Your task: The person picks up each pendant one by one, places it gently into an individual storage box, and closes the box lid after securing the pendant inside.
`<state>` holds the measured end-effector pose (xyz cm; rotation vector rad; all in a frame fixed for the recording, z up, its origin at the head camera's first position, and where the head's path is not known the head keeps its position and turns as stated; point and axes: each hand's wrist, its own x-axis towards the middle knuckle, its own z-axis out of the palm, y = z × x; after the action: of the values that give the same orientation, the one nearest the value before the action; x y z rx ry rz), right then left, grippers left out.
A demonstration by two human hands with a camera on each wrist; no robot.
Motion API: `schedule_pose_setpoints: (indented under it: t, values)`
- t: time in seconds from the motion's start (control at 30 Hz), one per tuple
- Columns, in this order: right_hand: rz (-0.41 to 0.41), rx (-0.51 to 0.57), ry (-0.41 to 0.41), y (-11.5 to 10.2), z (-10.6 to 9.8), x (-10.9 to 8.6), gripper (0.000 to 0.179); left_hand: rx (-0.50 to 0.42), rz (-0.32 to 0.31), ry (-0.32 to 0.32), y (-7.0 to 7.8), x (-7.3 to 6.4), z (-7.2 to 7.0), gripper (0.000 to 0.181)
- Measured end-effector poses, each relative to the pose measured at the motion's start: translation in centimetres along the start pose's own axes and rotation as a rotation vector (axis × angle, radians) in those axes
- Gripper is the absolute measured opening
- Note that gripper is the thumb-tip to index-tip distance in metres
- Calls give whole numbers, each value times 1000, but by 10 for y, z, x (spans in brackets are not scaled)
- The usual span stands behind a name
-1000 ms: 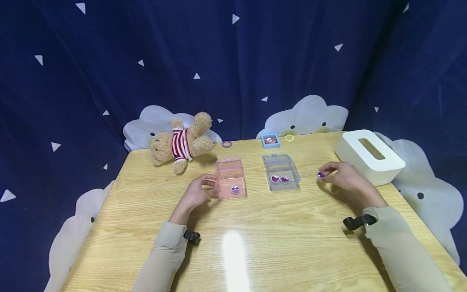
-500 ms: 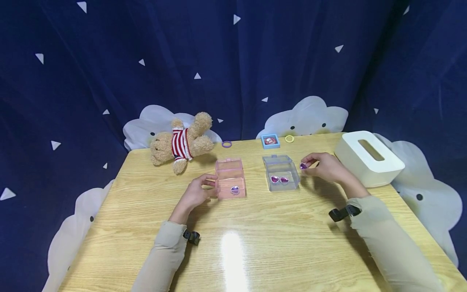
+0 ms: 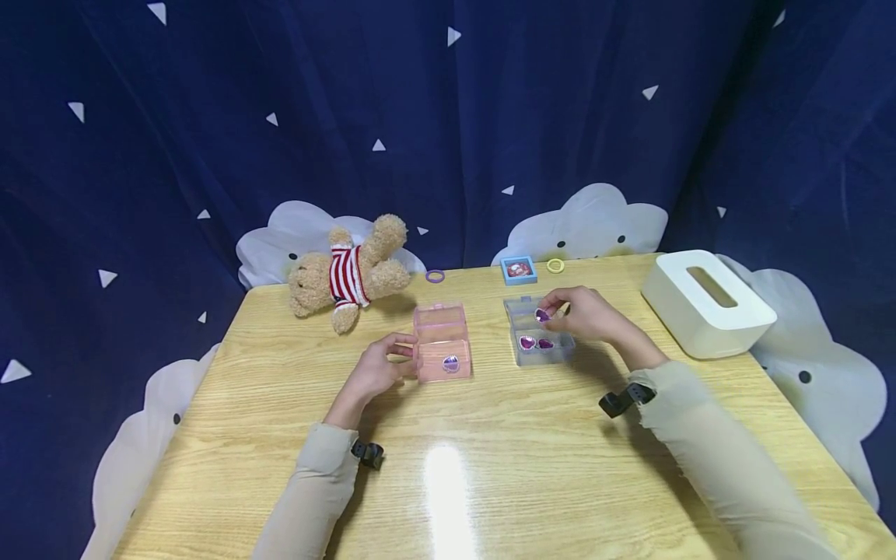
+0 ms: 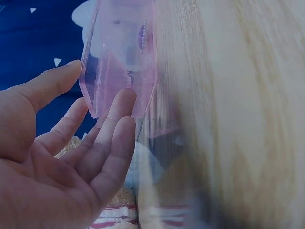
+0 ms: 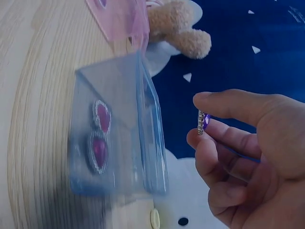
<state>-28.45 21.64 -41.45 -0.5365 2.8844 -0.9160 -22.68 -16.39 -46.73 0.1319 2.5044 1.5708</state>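
Note:
My left hand point(image 3: 376, 368) rests against the left side of a pink see-through plastic box point(image 3: 444, 379), fingertips on its wall and thumb at its upper edge. The box's lid is folded back, and a purple gem with a pearly rim point(image 3: 451, 364) lies inside. Between right thumb and index finger, my right hand point(image 3: 586, 313) pinches a purple gem with a beaded silver rim point(image 5: 203, 122). It is raised over the folded-back lid of a bluish see-through box point(image 3: 546, 358). Inside that box lie two pink-purple gems point(image 5: 99, 151), side by side.
A teddy bear in a striped shirt point(image 3: 348, 276) lies at the back left. Along the back edge are a purple ring point(image 3: 435, 276), a small blue frame point(image 3: 519, 271) and a yellow ring point(image 3: 555, 266). A white tissue box point(image 3: 707, 311) stands at right.
My right hand has carried the purple gem leftward, from beside the tissue box to over the bluish box. The left hand has stayed at the pink box.

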Motion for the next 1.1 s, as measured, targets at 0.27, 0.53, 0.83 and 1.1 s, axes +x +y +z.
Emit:
schedule_pose_setpoints:
  t: [0.27, 0.53, 0.83, 1.1]
  values:
    - [-75, 20, -27, -19, 16, 10, 30, -18, 9, -5, 1, -1, -1, 46]
    - [-108, 21, -40, -38, 32, 20, 28, -21, 10, -3, 1, -1, 0, 44]
    - [-157, 4, -78, -54, 49, 34, 30, -22, 3, -4, 1, -1, 0, 44]
    - [-224, 86, -137, -68, 66, 41, 31, -21, -2, -3, -1, 1, 1, 44]
